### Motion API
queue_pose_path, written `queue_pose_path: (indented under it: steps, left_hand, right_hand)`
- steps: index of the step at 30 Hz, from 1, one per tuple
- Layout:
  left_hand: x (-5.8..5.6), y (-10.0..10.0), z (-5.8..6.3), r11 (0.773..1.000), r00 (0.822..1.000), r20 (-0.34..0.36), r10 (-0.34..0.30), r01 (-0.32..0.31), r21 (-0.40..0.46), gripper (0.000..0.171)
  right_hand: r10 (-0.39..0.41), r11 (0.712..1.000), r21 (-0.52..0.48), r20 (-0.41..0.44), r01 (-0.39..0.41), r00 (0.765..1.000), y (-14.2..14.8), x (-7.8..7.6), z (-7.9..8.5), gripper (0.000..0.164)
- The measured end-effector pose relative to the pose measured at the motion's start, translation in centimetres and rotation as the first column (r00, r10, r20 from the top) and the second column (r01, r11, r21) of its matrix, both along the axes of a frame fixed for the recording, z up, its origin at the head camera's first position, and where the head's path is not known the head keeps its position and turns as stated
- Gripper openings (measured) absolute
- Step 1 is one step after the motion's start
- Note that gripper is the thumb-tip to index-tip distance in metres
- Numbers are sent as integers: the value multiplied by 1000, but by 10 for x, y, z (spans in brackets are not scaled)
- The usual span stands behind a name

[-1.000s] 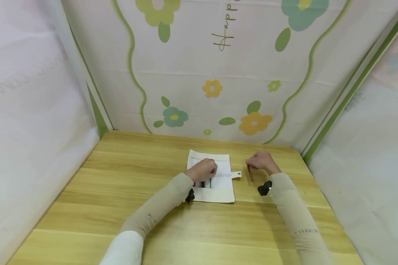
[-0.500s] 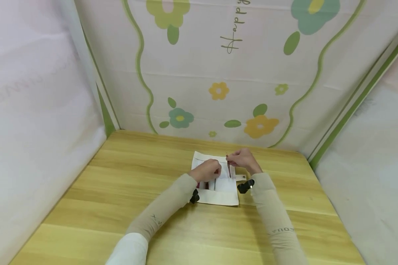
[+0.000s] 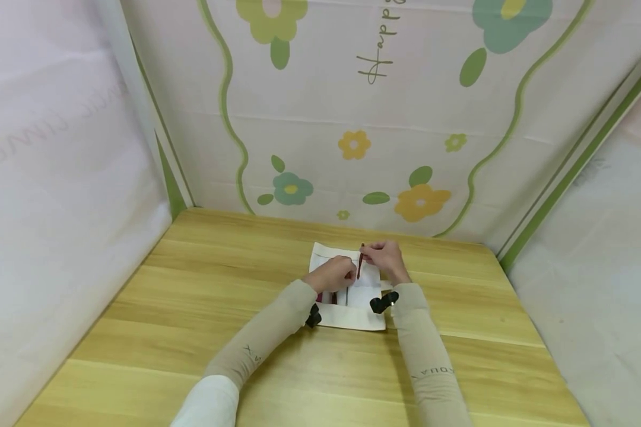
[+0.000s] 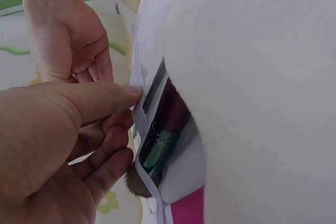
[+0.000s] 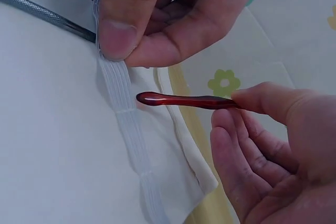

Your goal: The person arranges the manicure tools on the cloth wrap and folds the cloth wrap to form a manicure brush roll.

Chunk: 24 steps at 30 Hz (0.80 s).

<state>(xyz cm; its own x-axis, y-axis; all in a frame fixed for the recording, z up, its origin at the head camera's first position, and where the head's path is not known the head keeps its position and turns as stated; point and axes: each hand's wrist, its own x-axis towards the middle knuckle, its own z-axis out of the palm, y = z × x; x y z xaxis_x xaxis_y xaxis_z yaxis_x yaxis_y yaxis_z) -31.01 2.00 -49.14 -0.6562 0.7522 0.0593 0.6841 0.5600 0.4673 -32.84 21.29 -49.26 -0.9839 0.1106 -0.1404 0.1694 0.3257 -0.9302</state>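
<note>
Over the far right part of the cream fabric case (image 3: 352, 318), the right hand's (image 5: 310, 150) grip pinches a slender, glossy dark-red rod (image 5: 184, 100), its rounded tip just beside the white ribbed elastic band (image 5: 126, 100) that the left hand (image 4: 58, 135) pinches. Raising the band slightly should ease straight insertion.

Inside a Cloth-Walled Booth

I worked in a booth (image 3: 577, 255), where pale cloth rose on three sides of a wood-grain worktop (image 3: 139, 332). The back cloth (image 3: 310, 107) bore printed flowers (image 3: 422, 202) and wavy green lines (image 3: 224, 95); faint lettering (image 3: 50, 126) marked the left cloth (image 3: 59, 237). What building surrounded it, I could not tell.
</note>
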Motion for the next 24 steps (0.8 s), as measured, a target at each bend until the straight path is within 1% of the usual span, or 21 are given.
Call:
queue_pose_path:
  steps: [3,10,13,17,20,24]
  left_hand:
    - [-1,1,-1,1000,1000,1,-6,6,3,22]
    - [-3,2,-4,1000,1000,4,6,-6,-5,19]
    - [-4,2,-4,1000,1000,5,2,-2,-4,19]
    - [-4,2,-3,1000,1000,3,-3,3,-12,20]
    - [-4,2,-3,1000,1000,-5,-4,4,-17,18]
    - [-4,1,-3,1000,1000,-13,-3,3,-14,17]
  right_hand:
    - [-11,1000,-9,2,11,1000,0,0,-1,24]
    - [11,1000,22,50,-12,999,-3,1,-3,21]
    - [12,999,42,77,-15,997,-4,4,-2,21]
    - [36,997,67,107,-43,994,-4,11,-2,22]
    - [47,996,65,128,-55,991,-3,16,-1,23]
    - [36,997,60,160,-46,986,-2,21,0,22]
